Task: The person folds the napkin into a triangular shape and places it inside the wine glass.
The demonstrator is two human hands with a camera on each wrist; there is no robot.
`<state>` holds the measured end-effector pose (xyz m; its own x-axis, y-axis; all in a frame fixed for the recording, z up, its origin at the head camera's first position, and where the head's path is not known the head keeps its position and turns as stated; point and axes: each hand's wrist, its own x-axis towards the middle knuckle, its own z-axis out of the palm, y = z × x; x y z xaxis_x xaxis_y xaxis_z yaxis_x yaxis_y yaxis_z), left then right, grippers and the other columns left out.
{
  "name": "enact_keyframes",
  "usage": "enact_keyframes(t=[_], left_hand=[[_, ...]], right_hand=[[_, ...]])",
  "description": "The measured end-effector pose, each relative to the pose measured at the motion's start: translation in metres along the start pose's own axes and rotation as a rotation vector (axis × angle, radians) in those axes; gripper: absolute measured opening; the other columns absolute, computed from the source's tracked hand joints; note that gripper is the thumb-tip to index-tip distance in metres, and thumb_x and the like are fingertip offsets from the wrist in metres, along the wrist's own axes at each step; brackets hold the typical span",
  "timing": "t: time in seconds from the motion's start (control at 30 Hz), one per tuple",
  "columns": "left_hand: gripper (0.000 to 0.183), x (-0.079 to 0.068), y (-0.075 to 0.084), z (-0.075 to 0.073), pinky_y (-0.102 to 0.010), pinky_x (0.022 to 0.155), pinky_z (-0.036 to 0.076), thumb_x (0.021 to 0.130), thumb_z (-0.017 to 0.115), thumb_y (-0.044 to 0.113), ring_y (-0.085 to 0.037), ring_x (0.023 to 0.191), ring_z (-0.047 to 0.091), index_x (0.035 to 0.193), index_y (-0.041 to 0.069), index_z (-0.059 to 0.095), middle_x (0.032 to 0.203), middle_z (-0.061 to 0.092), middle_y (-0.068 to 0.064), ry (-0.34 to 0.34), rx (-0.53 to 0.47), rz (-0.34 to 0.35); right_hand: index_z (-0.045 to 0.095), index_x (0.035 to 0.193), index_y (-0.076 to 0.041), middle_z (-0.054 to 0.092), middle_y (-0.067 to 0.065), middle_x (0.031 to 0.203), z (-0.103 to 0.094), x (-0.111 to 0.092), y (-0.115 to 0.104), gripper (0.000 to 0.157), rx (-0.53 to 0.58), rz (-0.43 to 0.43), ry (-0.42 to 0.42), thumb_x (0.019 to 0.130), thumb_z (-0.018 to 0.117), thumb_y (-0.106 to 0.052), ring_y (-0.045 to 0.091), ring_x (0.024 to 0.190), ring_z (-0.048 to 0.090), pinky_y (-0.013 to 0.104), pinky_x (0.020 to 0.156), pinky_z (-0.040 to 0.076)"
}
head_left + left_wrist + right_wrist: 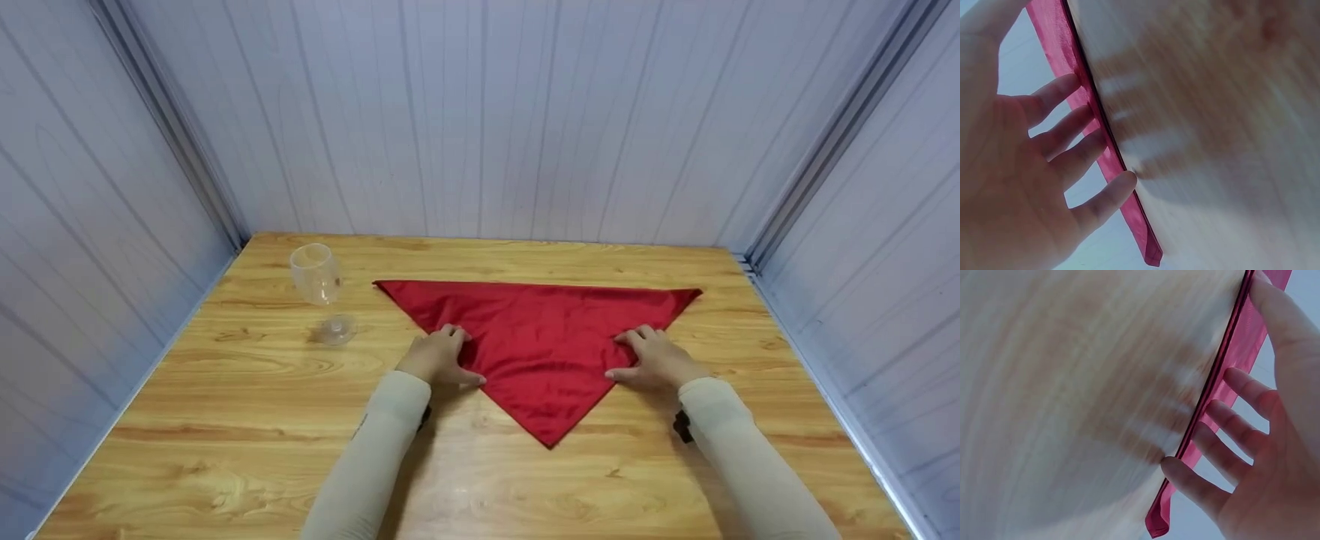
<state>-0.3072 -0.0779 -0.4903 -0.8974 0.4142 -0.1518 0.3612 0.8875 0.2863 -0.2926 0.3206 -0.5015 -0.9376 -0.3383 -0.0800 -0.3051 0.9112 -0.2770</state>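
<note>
A red cloth lies on the table as a triangle, its long edge at the back and one corner toward the person. My left hand rests on its left slanting edge, thumb nearer the front corner. On the opposite slanting edge, my right hand touches the cloth in a mirrored way. The left wrist view shows spread, slightly bent fingers with their tips along the cloth's edge. Seen from the right wrist, the fingers also lie loosely apart, tips at the layered edge.
A clear stemmed glass stands upright on the wooden table, left of the cloth. Pale panelled walls rise behind the table and at both sides.
</note>
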Motion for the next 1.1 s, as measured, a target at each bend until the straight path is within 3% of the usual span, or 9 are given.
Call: enact_keyframes(t=[0.33, 0.57, 0.7, 0.9, 1.1], left_hand=[[0.085, -0.002, -0.001, 0.0, -0.058, 0.104, 0.038, 0.08, 0.078, 0.058, -0.031, 0.128, 0.049, 0.141, 0.007, 0.049, 0.142, 0.048, -0.014, -0.01, -0.027, -0.008], [0.083, -0.005, -0.003, 0.0, -0.064, 0.112, 0.023, 0.085, 0.074, 0.056, -0.032, 0.146, 0.027, 0.149, 0.011, 0.045, 0.159, 0.033, -0.013, -0.055, -0.076, -0.024], [0.075, -0.008, 0.0, 0.002, -0.061, 0.113, 0.023, 0.09, 0.072, 0.049, -0.035, 0.148, 0.024, 0.148, 0.01, 0.046, 0.159, 0.032, -0.014, -0.055, -0.096, -0.005], [0.047, -0.013, 0.009, 0.01, -0.051, 0.109, 0.035, 0.095, 0.069, 0.034, -0.032, 0.136, 0.042, 0.133, 0.009, 0.06, 0.144, 0.049, -0.013, 0.017, -0.103, 0.167], [0.031, -0.019, 0.026, 0.012, -0.048, 0.105, 0.038, 0.096, 0.069, 0.031, -0.025, 0.123, 0.052, 0.121, 0.012, 0.069, 0.126, 0.06, -0.006, 0.053, -0.095, 0.321]], right_hand=[[0.053, 0.14, -0.006, 0.046, 0.02, 0.132, 0.002, -0.002, 0.006, 0.071, 0.074, -0.001, -0.004, 0.091, 0.069, -0.054, 0.042, 0.121, 0.043, 0.06, 0.099, 0.04], [0.055, 0.139, -0.004, 0.048, 0.02, 0.132, 0.002, -0.003, 0.007, 0.062, 0.116, -0.03, 0.022, 0.094, 0.07, -0.044, 0.041, 0.122, 0.043, 0.059, 0.101, 0.038], [0.057, 0.136, -0.002, 0.051, 0.02, 0.13, 0.005, -0.004, 0.004, 0.053, 0.149, -0.074, 0.044, 0.095, 0.07, -0.033, 0.04, 0.12, 0.045, 0.057, 0.1, 0.039], [0.063, 0.127, -0.005, 0.055, 0.016, 0.125, 0.01, -0.004, -0.012, 0.036, 0.119, -0.185, 0.07, 0.094, 0.07, -0.017, 0.038, 0.117, 0.047, 0.055, 0.098, 0.041], [0.068, 0.119, -0.007, 0.058, 0.012, 0.122, 0.01, -0.002, -0.035, 0.027, 0.095, -0.297, 0.075, 0.093, 0.071, -0.015, 0.038, 0.119, 0.05, 0.056, 0.1, 0.04]])
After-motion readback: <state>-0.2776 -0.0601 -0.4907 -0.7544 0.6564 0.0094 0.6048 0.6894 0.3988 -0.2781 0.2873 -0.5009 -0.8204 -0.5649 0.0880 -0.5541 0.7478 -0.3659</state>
